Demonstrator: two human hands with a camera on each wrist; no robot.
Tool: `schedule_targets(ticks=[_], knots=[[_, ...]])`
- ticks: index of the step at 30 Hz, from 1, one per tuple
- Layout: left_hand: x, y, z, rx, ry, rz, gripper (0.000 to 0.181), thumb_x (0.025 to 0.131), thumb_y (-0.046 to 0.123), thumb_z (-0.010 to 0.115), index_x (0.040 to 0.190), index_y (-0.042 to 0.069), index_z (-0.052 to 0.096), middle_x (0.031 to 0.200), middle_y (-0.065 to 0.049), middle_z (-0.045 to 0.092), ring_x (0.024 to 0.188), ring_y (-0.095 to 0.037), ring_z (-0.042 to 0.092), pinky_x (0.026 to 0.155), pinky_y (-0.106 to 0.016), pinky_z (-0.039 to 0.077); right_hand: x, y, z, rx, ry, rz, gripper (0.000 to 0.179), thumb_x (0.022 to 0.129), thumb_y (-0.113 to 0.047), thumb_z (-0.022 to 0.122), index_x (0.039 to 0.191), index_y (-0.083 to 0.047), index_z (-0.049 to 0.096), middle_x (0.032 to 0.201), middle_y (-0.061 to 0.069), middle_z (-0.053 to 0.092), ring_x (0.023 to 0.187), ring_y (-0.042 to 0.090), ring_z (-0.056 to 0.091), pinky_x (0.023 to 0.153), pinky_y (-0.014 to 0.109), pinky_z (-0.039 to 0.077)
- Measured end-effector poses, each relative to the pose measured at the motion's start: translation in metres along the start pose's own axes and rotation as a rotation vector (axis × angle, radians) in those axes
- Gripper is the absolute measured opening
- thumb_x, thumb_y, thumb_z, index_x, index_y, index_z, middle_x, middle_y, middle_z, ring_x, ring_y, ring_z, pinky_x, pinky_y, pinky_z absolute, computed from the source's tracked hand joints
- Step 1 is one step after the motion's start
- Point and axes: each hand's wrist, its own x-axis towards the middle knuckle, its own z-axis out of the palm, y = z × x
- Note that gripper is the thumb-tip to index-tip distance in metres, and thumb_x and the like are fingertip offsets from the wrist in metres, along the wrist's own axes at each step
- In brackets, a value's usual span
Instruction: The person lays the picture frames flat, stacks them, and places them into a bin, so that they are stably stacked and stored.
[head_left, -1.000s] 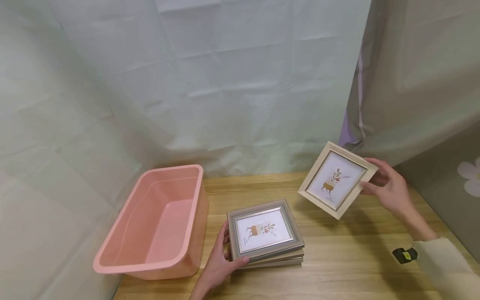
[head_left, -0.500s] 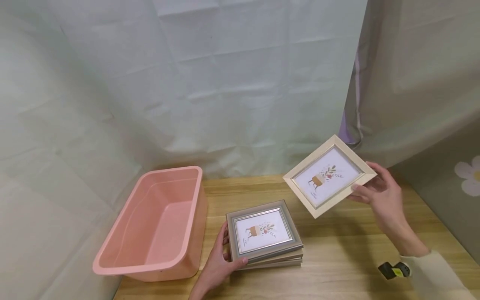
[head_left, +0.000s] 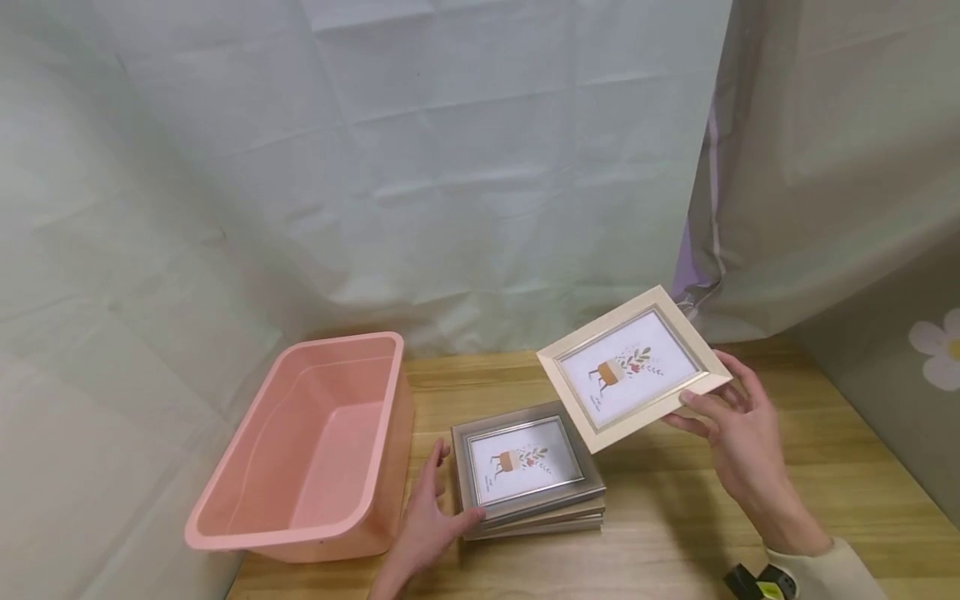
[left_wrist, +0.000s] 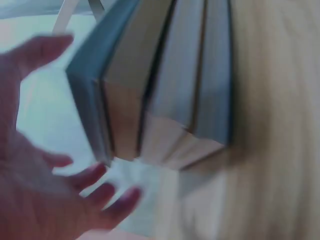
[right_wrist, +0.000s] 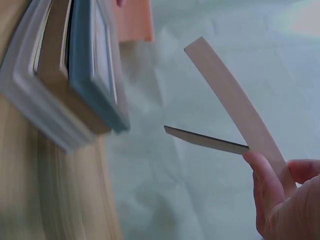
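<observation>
A person's right hand [head_left: 750, 433] is holding a cream picture frame [head_left: 626, 367] by its right corner, the thumb pressing on the front border and the other fingers bracing the back. The frame is tilting above the bench [head_left: 540, 571], to the right of a stack of frames [head_left: 525, 467] and slightly beyond it, its printed face turning towards the wearer. In the right wrist view, a thin dark stand flap [right_wrist: 210, 142] is sticking out from its back.

The left hand [head_left: 431, 517] is gripping nothing; its thumb and fingers are spreading wide just beside the stack's left side. Whether the thumb is touching the near left corner is hard to tell.

The cream frame's flat, mitred border is surrounding a narrow silvery inner lip and a white print of a brown, legged planter with leaves. A grey frame with a shiny inner edge is topping the stack, displaying a similar print; tan and paler edges are showing beneath, slightly out of line. The bench is showing streaky wood grain. At left, a smooth pink tub [head_left: 281, 536] with rounded corners is standing before creased, pale cloth [head_left: 450, 167].
</observation>
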Motion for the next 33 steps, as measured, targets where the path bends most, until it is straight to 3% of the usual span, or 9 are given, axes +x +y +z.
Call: schedule_targets(ticks=[3,7,9,12,16,19,21,24,33], knots=[[-0.003,0.012,-0.001,0.036,0.149,0.035,0.103,0.084,0.023,0.091,0.168,0.006,0.034,0.167,-0.015,0.046,0.140,-0.042,0.052,0.116,-0.061,0.049,-0.010,0.003,0.004,0.020,-0.002,0.044,0.066,0.098,0.017,0.064,0.151,-0.020,0.045,0.120,-0.002,0.069,0.100,0.014,0.077,0.078,0.038,0.070],[-0.005,0.032,-0.002,-0.183,0.201,0.106,0.078,0.095,0.008,0.080,0.163,0.001,0.043,0.162,-0.018,0.054,0.138,-0.016,0.054,0.116,-0.031,0.049,-0.025,0.006,0.010,0.028,-0.013,0.098,0.066,0.099,0.016,0.063,0.150,-0.021,0.044,0.118,-0.003,0.072,0.099,0.015,0.078,0.078,0.038,0.070],[-0.004,0.041,-0.002,-0.352,0.139,0.132,0.071,0.099,0.003,0.072,0.162,-0.004,0.042,0.162,-0.026,0.052,0.136,-0.003,0.057,0.112,-0.018,0.050,-0.032,0.008,0.014,0.030,-0.024,0.118,0.067,0.099,0.016,0.063,0.151,-0.022,0.044,0.119,-0.003,0.072,0.100,0.015,0.078,0.079,0.038,0.070],[0.000,0.052,0.001,-0.590,-0.012,0.146,0.065,0.107,0.004,0.059,0.162,-0.015,0.032,0.162,-0.036,0.045,0.136,0.002,0.060,0.112,-0.017,0.052,-0.041,0.012,0.021,0.017,-0.052,0.142,0.067,0.100,0.014,0.062,0.153,-0.023,0.042,0.124,-0.004,0.072,0.105,0.016,0.078,0.081,0.039,0.070],[0.011,0.057,0.008,-0.844,-0.256,0.084,0.054,0.115,0.019,0.040,0.160,-0.012,0.035,0.154,-0.015,0.058,0.134,-0.004,0.062,0.115,-0.027,0.054,-0.052,0.017,0.029,-0.006,-0.082,0.176,0.068,0.101,0.013,0.061,0.155,-0.023,0.040,0.129,-0.005,0.071,0.109,0.017,0.077,0.082,0.041,0.070],[0.017,0.056,0.013,-1.011,-0.421,-0.003,0.051,0.118,0.032,0.022,0.150,0.007,0.052,0.138,0.005,0.067,0.129,-0.008,0.063,0.114,-0.031,0.053,-0.058,0.021,0.032,-0.019,-0.097,0.197,0.068,0.100,0.012,0.062,0.155,-0.023,0.041,0.130,-0.005,0.071,0.110,0.018,0.077,0.082,0.041,0.070],[0.019,0.056,0.014,-1.074,-0.478,-0.046,0.054,0.116,0.038,0.015,0.139,0.018,0.060,0.132,0.008,0.070,0.126,-0.009,0.062,0.112,-0.031,0.052,-0.060,0.023,0.034,-0.021,-0.105,0.205,0.068,0.100,0.012,0.062,0.155,-0.023,0.042,0.131,-0.005,0.072,0.109,0.019,0.077,0.082,0.041,0.070],[0.019,0.055,0.016,-1.095,-0.497,-0.069,0.055,0.115,0.038,0.014,0.135,0.024,0.064,0.131,0.008,0.070,0.123,-0.010,0.060,0.109,-0.031,0.051,-0.062,0.025,0.034,-0.021,-0.115,0.206,0.068,0.100,0.012,0.062,0.155,-0.024,0.044,0.131,-0.004,0.072,0.108,0.020,0.078,0.080,0.041,0.070],[0.015,0.055,0.014,-1.067,-0.405,-0.036,0.040,0.112,0.024,0.031,0.127,0.026,0.068,0.129,0.011,0.070,0.121,-0.010,0.061,0.111,-0.036,0.051,-0.060,0.027,0.035,-0.030,-0.098,0.198,0.068,0.099,0.013,0.063,0.153,-0.025,0.046,0.129,-0.004,0.072,0.107,0.020,0.078,0.081,0.042,0.070]])
